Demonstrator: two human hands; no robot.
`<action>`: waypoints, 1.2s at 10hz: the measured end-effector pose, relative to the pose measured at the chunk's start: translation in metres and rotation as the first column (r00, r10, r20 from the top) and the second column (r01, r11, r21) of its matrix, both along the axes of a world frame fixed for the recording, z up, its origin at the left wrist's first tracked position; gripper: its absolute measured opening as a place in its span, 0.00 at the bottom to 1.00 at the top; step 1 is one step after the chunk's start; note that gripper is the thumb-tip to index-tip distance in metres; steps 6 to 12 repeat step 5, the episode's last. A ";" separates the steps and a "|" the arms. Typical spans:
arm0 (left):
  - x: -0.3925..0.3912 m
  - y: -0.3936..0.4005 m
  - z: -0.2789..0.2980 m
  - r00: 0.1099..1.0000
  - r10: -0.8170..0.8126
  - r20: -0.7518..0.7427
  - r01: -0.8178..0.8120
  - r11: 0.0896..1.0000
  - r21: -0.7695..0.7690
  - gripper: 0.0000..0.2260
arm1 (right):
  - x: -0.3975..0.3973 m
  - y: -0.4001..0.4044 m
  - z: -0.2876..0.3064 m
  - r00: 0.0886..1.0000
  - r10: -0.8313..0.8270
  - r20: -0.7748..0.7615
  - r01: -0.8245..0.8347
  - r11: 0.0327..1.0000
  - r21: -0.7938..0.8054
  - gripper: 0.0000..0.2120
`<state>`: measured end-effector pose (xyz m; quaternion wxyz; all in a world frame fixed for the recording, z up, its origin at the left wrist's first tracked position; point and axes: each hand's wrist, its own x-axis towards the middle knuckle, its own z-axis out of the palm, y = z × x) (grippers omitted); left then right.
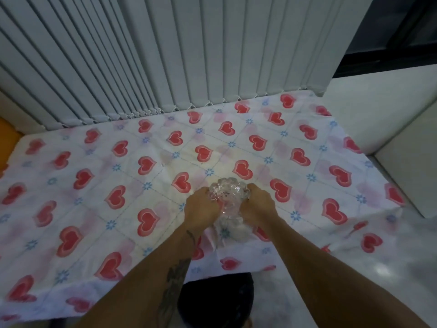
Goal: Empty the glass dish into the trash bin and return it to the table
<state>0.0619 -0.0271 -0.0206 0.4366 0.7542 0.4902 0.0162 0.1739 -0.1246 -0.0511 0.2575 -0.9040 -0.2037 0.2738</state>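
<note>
A clear cut-glass dish (pixel 228 194) with a scalloped rim is held between both hands over the near part of the table (pixel 94 185). A few dark specks show inside it. My left hand (pixel 201 209) grips its left side and my right hand (pixel 259 207) grips its right side. The dish's lower part shows between my wrists. Whether it rests on the cloth or is lifted, I cannot tell. A dark round bin (pixel 217 297) sits on the floor below the table's near edge, between my forearms.
The table wears a white cloth with red hearts and blue flowers. Grey vertical blinds (pixel 165 55) hang behind it. A white ledge or sofa (pixel 390 114) stands at the right. Pale marble floor (pixel 354 268) lies at the lower right. An orange object (pixel 7 136) peeks in at the left edge.
</note>
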 end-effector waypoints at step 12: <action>-0.010 0.018 -0.011 0.973 -0.173 -0.150 0.212 0.928 0.308 0.11 | 0.013 0.003 0.009 0.988 0.132 0.079 -0.121 0.985 -0.123 0.21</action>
